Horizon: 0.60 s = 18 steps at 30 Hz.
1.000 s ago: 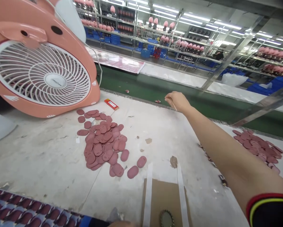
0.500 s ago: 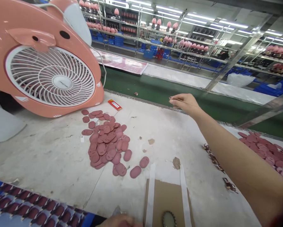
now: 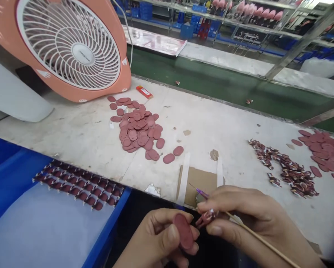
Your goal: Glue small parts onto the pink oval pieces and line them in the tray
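My left hand (image 3: 158, 238) pinches a dark red oval disc (image 3: 183, 230) between thumb and fingers, its broad face tilted up. Close beside it, my right hand (image 3: 239, 216) grips a small brown-red figurine (image 3: 206, 219) with white bits. The same hand also holds a thin brush (image 3: 263, 240) with a wooden handle, its purple fine-tipped end pointing up and left. Figurine and disc are very near each other; I cannot tell whether they touch. Loose discs (image 3: 139, 128) lie in a heap on the worktable (image 3: 228, 123). A pile of figurines (image 3: 292, 171) lies at the right.
A pink fan (image 3: 83, 54) stands at the back left. Below the table edge, a blue crate (image 3: 105, 227) holds rows of figurines on discs (image 3: 80, 182). More discs (image 3: 327, 152) lie far right. Two small pieces, one a figurine (image 3: 249, 101), lie on the green belt (image 3: 211, 87).
My right hand has drawn back from the belt to the near edge and now has a figurine. A small figurine lies on the belt near where that hand was. My left hand has risen into view with a disc.
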{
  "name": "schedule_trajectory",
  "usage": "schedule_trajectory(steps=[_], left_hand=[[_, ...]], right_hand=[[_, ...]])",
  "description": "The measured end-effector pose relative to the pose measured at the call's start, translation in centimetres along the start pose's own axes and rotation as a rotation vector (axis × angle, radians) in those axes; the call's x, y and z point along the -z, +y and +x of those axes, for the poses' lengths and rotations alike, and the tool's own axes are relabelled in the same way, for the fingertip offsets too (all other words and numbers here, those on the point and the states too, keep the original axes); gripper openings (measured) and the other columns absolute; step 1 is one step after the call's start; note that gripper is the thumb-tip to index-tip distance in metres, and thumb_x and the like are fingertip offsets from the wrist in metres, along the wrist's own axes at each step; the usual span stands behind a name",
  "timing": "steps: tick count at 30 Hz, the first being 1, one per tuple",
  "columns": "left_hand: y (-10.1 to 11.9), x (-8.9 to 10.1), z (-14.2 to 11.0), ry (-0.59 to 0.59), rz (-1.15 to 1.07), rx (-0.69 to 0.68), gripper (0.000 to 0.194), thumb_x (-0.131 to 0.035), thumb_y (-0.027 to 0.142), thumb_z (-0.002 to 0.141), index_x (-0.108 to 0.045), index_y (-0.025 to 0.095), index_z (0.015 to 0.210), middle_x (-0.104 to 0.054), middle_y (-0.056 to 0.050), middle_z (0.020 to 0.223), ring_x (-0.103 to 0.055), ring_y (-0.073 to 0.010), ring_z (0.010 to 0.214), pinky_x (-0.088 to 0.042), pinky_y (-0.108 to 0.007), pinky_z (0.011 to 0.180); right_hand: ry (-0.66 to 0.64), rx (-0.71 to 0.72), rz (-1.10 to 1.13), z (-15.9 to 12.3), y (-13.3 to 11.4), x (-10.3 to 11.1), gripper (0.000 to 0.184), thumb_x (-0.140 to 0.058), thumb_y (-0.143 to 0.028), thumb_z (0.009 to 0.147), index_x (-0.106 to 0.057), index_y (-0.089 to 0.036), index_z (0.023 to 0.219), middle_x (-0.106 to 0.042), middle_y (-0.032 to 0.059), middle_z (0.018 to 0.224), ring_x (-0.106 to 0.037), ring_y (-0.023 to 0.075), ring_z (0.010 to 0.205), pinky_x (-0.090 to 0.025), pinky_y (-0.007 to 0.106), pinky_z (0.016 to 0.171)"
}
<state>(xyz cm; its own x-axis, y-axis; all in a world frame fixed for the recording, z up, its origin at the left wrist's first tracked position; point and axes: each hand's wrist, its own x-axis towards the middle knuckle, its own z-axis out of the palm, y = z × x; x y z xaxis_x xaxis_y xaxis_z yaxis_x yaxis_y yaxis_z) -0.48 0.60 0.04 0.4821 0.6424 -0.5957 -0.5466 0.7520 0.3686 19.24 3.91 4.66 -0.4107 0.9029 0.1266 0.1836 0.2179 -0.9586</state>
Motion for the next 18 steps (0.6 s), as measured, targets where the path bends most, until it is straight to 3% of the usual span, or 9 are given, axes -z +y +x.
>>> schedule_trajectory(steps=[6,18], left_hand=[[-0.24,0.15,-0.23,-0.049,0.019,0.017,0.028,-0.09,0.041,0.061,-0.079,0.016,0.069,-0.07,0.002,0.065,-0.067,-0.0069,0.061,-0.051,-0.012,0.052],[-0.85,0.29,-0.07,-0.035,0.003,0.037,0.027,-0.089,0.04,0.065,-0.08,0.016,0.072,-0.071,0.002,0.061,-0.069,-0.0063,0.058,-0.053,-0.011,0.052]], right_hand=[[-0.065,0.028,-0.063,-0.79,0.6,-0.59,0.02,-0.071,-0.012,0.093,-0.073,-0.025,0.108,-0.072,-0.0026,0.086,-0.07,0.0088,0.074,-0.056,0.012,0.069],[-0.106,0.057,-0.181,-0.62,0.25,-1.12,0.01,-0.071,-0.018,0.095,-0.073,-0.026,0.101,-0.073,-0.0077,0.082,-0.069,0.0067,0.069,-0.054,0.009,0.067]])
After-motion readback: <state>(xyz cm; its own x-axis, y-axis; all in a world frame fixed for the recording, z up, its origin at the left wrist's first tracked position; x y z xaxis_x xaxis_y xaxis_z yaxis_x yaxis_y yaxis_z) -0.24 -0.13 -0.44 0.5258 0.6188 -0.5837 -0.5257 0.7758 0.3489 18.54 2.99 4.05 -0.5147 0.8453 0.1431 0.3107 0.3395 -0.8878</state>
